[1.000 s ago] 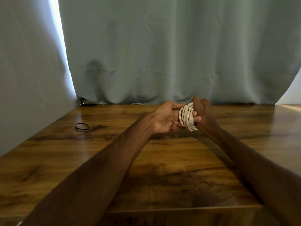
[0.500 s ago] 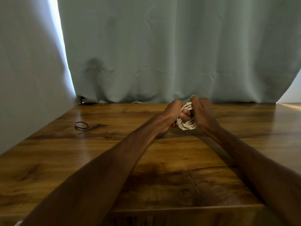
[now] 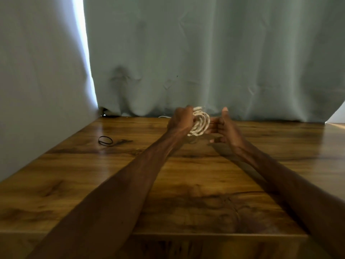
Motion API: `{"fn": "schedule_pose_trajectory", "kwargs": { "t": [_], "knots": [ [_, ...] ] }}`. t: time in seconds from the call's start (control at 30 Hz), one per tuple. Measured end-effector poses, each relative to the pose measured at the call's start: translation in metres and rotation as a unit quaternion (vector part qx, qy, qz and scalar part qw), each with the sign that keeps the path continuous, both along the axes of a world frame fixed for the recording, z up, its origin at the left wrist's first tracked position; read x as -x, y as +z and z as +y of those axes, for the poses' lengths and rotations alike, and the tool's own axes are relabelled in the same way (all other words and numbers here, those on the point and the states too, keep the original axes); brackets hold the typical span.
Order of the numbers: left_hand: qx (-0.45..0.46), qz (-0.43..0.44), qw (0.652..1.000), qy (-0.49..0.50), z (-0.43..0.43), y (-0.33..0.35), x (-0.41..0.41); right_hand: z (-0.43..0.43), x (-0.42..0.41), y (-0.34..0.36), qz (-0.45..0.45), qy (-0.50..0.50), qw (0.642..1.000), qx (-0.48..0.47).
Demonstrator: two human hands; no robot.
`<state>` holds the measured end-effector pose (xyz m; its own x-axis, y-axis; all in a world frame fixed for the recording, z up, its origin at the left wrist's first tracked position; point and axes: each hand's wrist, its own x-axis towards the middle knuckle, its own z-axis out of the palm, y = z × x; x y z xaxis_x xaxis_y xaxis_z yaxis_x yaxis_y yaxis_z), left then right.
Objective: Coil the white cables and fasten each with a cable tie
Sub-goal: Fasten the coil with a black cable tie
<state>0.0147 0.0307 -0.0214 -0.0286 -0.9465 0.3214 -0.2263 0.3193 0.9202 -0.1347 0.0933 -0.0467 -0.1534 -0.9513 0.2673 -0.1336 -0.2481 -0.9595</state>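
A grey-green curtain [image 3: 205,58] hangs behind the wooden surface [image 3: 186,184], along its far and left sides. Both forearms reach out toward the far middle. The left hand [image 3: 182,120] is curled in a fist round the coiled white cable [image 3: 200,124], holding it above the surface. Just right of it, the right hand [image 3: 225,128] is spread, thumb up and fingers toward the coil; I cannot tell whether they touch it. A black cable tie [image 3: 105,140] lies looped at far left.

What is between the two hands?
The coiled white cable, seen in the head view. The left hand grips it; the right hand is open just beside it.
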Motion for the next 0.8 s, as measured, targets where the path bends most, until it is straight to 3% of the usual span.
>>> {"fn": "schedule_pose_trajectory", "kwargs": {
  "t": [0.1, 0.23, 0.37, 0.53, 0.7, 0.8],
  "knots": [
    [-0.023, 0.07, 0.996, 0.053, -0.015, 0.002, -0.053, 0.004, -0.018, -0.013, 0.064, 0.024, 0.998, 0.012],
    [-0.02, 0.099, 0.99, 0.1, -0.022, 0.001, -0.121, 0.007, -0.062, -0.02, 0.207, 0.059, 0.976, 0.037],
    [-0.014, 0.223, 0.967, 0.125, -0.027, 0.017, -0.181, -0.006, -0.13, -0.021, 0.275, 0.122, 0.953, 0.028],
    [0.005, 0.235, 0.96, 0.149, -0.038, 0.011, -0.238, -0.027, -0.21, -0.021, 0.312, 0.171, 0.931, 0.083],
    [-0.005, 0.221, 0.963, 0.155, -0.041, 0.001, -0.249, -0.044, -0.242, -0.02, 0.434, 0.182, 0.861, 0.191],
    [-0.019, 0.225, 0.963, 0.15, -0.045, -0.008, -0.241, -0.048, -0.227, -0.02, 0.419, 0.162, 0.869, 0.205]
  ]
}}
